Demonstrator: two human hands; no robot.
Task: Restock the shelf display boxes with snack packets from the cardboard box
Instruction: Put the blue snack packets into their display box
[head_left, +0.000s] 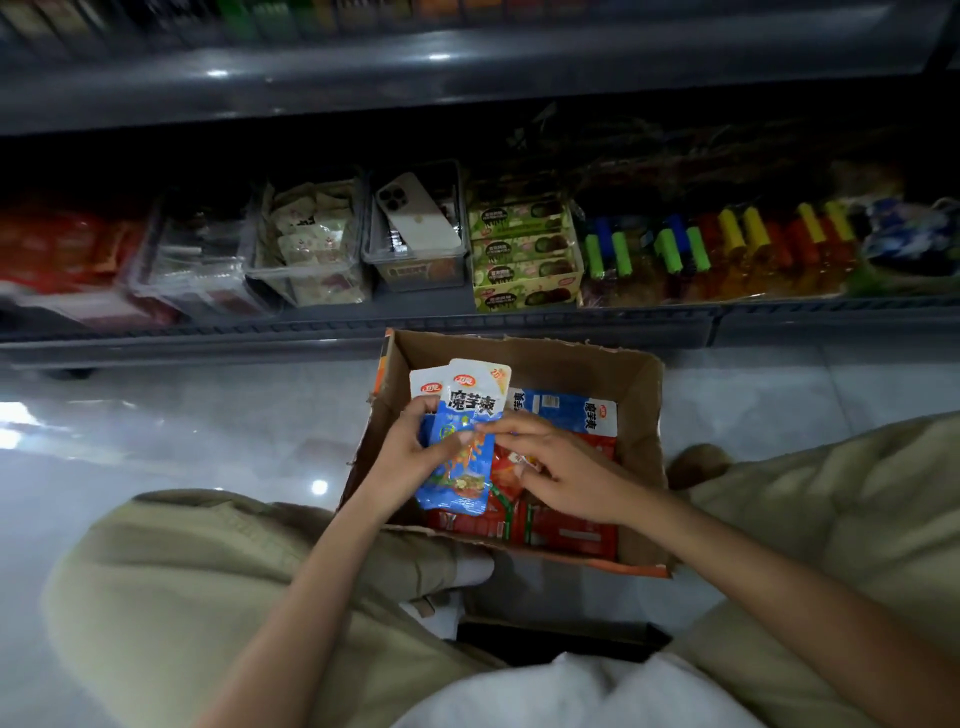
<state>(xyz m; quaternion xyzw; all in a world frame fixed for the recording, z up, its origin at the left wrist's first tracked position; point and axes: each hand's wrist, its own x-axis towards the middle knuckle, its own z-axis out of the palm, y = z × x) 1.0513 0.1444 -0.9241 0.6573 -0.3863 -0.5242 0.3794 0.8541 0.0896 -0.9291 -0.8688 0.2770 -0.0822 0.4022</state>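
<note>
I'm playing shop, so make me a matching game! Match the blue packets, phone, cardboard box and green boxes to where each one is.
1 blue packets
2 phone
3 cardboard box
4 green boxes

A in the clear bin
B stacked on the shelf
C held in the left hand
D standing on the floor

Pairs: 1-C, 2-A, 3-D, 4-B

A person in loose khaki trousers, the cloth creased and gathered at the knees, and a white top at the lower edge of view. Both forearms are bare down to the left hand and right hand.
</note>
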